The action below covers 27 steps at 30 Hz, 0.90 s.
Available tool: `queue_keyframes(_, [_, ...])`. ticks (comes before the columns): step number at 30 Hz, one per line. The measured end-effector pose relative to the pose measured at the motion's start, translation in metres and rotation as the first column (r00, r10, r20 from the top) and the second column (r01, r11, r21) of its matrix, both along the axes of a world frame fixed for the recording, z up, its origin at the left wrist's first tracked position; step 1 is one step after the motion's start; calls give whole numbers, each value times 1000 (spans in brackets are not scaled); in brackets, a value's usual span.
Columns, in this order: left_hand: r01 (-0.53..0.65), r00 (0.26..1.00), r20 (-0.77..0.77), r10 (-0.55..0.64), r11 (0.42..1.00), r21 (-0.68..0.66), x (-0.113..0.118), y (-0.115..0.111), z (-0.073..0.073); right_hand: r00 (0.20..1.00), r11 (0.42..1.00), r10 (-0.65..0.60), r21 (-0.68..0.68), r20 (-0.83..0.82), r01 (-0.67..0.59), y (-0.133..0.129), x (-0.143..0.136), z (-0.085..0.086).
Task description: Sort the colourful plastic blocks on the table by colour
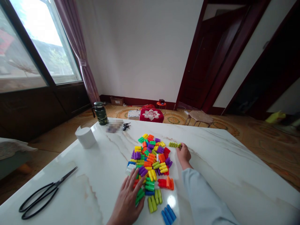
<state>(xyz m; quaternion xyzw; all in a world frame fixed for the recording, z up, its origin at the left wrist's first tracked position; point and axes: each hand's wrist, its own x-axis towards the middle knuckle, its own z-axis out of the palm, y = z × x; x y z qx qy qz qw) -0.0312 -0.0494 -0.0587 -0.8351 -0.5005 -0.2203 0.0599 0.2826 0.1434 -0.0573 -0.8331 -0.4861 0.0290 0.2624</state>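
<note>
An olive-green plastic row (pixel 173 144) lies beside a colourful heap (pixel 150 158), its end pinched by the right hand (pixel 184 155). The left hand (pixel 128 196), loosely spread, touches the heap's near side. Below is a marbled white table (pixel 215 159); beyond, a pale wall (pixel 140 50).

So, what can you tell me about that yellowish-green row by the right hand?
The yellowish-green row has a bumpy, ribbed outline, like rounded fingers side by side, and looks like plastic. It lies on the white, marble-look table, running roughly sideways just right of the far part of the colourful heap, with a gap between. The right hand has its fingertips at the row's right end, apparently touching it and partly hiding it. Whether its pieces are joined is too small to tell.
</note>
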Motion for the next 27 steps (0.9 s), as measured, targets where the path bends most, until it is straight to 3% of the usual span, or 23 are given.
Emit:
queue_keyframes(8, [-3,1000,2,3,1000,27,1,0,3,993,992,121,43,15,-122,-3,9,1])
queue_keyframes(18, [-6,1000,7,6,1000,5,0,1,2,995,991,92,96,25,-94,-3,22,3])
queue_keyframes(24, [-8,1000,18,7,1000,19,0,-1,3,951,951,308,23,18,-308,8,24,5])
queue_keyframes(27, [-5,1000,-1,5,1000,25,0,-1,3,956,956,292,6,22,-292,9,25,2])
